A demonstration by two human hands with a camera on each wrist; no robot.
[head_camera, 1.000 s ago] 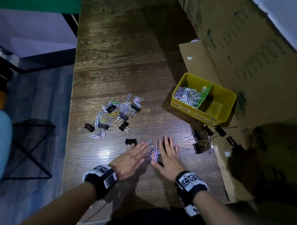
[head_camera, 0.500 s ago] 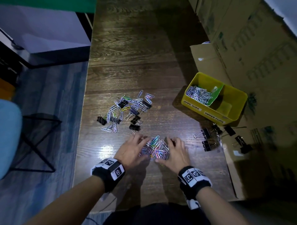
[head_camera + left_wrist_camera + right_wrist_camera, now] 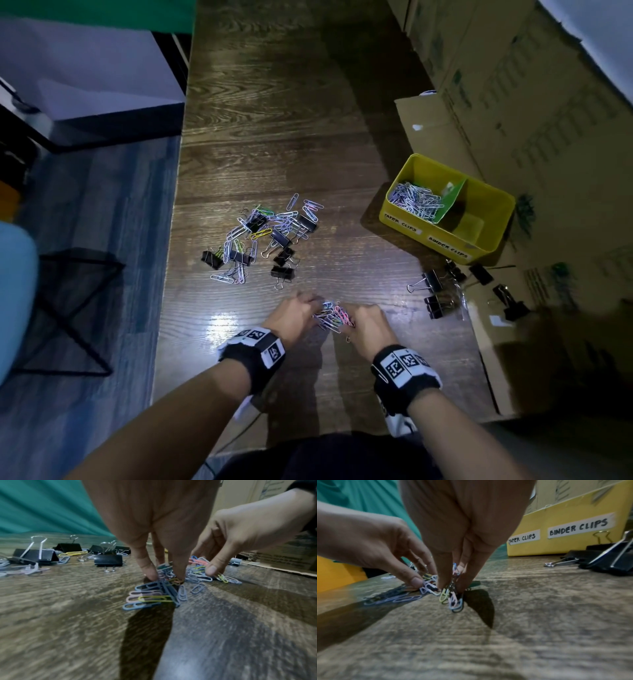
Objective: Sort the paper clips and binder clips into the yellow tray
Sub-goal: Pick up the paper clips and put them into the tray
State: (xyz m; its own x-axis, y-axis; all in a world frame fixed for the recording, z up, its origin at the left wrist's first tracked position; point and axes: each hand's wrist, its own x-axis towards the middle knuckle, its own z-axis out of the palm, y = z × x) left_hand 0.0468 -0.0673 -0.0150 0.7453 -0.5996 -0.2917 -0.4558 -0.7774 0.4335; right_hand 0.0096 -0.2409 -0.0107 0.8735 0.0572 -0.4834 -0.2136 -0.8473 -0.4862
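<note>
A bunch of coloured paper clips (image 3: pixel 331 316) lies on the wooden table near its front edge. My left hand (image 3: pixel 317 312) pinches the bunch from the left with curled fingers (image 3: pixel 149 573). From the right, my right hand (image 3: pixel 350 319) pinches the same bunch, fingertips (image 3: pixel 441 584) down among the clips. The yellow tray (image 3: pixel 493 246) stands at the right, split by a green divider. Its left compartment, labelled PAPER CLIPS (image 3: pixel 523 537), holds many paper clips (image 3: pixel 418 201). The BINDER CLIPS (image 3: pixel 578 527) side looks bare.
A mixed pile of paper clips and black binder clips (image 3: pixel 265 238) lies beyond my hands. More black binder clips (image 3: pixel 434 291) lie right of my hands, some on a flat cardboard sheet (image 3: pixel 496 359). Cardboard boxes (image 3: pixel 531 102) line the right side. The table's left edge drops to the floor.
Both hands went from flat on the table to curled, raking the loose paper clips together into one tight bunch between the fingertips.
</note>
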